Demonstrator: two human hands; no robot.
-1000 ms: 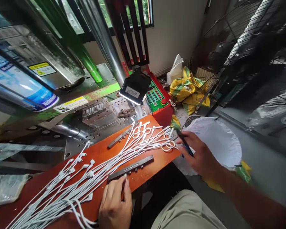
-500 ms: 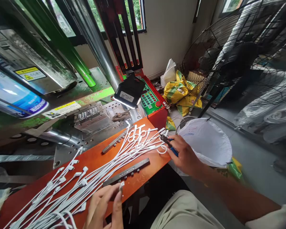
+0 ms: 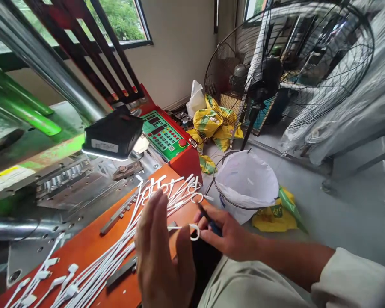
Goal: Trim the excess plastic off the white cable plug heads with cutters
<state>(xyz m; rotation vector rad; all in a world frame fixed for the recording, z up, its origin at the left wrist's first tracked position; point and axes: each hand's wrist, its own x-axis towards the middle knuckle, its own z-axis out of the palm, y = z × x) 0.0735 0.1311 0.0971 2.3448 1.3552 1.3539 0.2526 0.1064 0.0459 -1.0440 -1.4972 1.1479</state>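
My right hand [image 3: 231,231] is closed around pliers with blue handles [image 3: 214,226], their dark jaws pointing up and left. A looped white cable end [image 3: 195,232] touches the fingertips of this hand. In front of the board, my left hand [image 3: 165,252] is raised with straight fingers and the thumb apart; part of the looped cable shows between them. Behind it, a bundle of white cables with moulded plugs [image 3: 115,252] lies across the orange board [image 3: 91,239]. Two dark metal bars lie on the board, the back bar [image 3: 117,218] beyond the cables and the front bar [image 3: 120,273] partly hidden by my left hand.
A press with a metal bed [image 3: 64,201] and a black lamp [image 3: 114,132] stands at left. Behind the board is a red control box with a green panel [image 3: 163,134]. A white-lined bin [image 3: 247,179], yellow bags [image 3: 208,122] and a caged fan [image 3: 288,64] stand to the right.
The view has swung right. My left hand has risen towards my right hand, and its fingers have straightened. My right hand, with the pliers, has drawn nearer, bringing a looped cable end off the board.
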